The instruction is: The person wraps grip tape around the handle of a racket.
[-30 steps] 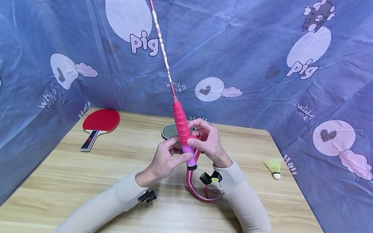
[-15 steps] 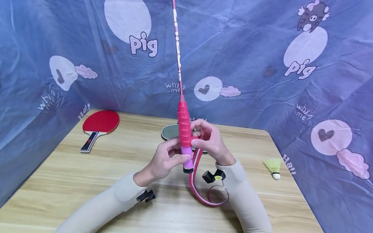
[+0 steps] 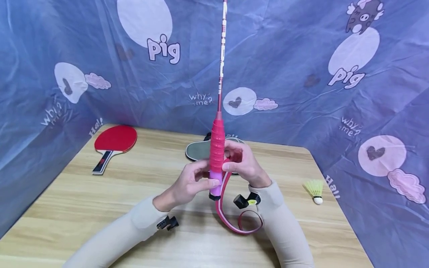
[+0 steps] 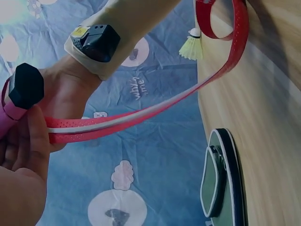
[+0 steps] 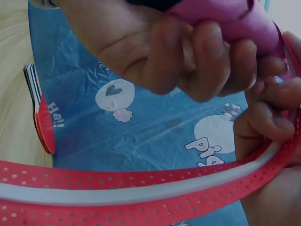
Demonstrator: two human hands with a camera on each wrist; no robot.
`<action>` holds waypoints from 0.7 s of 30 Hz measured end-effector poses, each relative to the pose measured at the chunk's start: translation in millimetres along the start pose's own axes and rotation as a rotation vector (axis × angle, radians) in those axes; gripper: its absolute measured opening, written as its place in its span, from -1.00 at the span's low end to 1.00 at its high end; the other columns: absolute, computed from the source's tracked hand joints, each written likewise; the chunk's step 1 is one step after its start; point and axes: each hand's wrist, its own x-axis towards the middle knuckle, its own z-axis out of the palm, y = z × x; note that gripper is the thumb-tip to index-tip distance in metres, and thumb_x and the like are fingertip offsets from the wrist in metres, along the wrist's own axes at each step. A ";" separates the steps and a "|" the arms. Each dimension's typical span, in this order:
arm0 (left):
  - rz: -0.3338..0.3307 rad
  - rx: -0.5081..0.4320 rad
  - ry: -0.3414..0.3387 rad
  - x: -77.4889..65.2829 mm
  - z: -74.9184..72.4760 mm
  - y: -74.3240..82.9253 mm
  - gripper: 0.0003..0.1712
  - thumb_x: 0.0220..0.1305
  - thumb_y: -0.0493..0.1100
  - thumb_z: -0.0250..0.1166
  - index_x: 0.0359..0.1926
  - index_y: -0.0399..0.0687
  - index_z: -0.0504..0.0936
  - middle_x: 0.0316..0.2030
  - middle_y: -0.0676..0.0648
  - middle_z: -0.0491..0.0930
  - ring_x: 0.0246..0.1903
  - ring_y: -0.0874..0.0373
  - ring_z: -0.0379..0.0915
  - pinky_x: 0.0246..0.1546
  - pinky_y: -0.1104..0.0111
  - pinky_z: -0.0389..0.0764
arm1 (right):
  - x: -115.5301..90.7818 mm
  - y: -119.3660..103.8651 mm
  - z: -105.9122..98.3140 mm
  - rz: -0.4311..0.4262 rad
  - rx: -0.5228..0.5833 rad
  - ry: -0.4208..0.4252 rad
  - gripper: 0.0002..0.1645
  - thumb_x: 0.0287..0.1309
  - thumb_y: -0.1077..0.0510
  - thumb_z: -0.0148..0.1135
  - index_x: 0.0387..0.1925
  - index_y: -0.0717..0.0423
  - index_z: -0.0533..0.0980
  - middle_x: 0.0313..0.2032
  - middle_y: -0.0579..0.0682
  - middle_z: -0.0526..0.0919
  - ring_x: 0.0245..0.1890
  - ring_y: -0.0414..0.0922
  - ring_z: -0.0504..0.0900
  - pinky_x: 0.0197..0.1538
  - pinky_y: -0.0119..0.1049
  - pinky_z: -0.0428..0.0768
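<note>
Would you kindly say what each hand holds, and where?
Left hand: badminton racket, by its lower handle; right hand: red grip tape, pinched beside the racket.

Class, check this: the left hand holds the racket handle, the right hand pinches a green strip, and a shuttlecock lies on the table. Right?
Not quite: the strip is not green; the right wrist view shows it red with a white stripe. The left hand does hold the racket handle, the right hand pinches the strip, and a shuttlecock lies on the table.

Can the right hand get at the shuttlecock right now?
Probably not while the right hand pinches the red tape; freed, it likely could: nothing visible blocks the way to the shuttlecock.
</note>
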 end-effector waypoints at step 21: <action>0.106 0.231 0.317 3.9 5.9 -5.2 -0.57 -0.03 -0.35 0.59 -0.10 -0.25 0.65 -0.40 -0.17 0.72 -0.44 0.29 0.60 -0.35 0.38 0.76 | 2.0 -2.6 10.4 -0.087 -0.248 0.250 -0.62 0.05 0.28 0.34 -0.03 0.13 0.57 -0.49 -0.20 0.54 -0.49 -0.32 0.52 -0.54 -0.51 0.42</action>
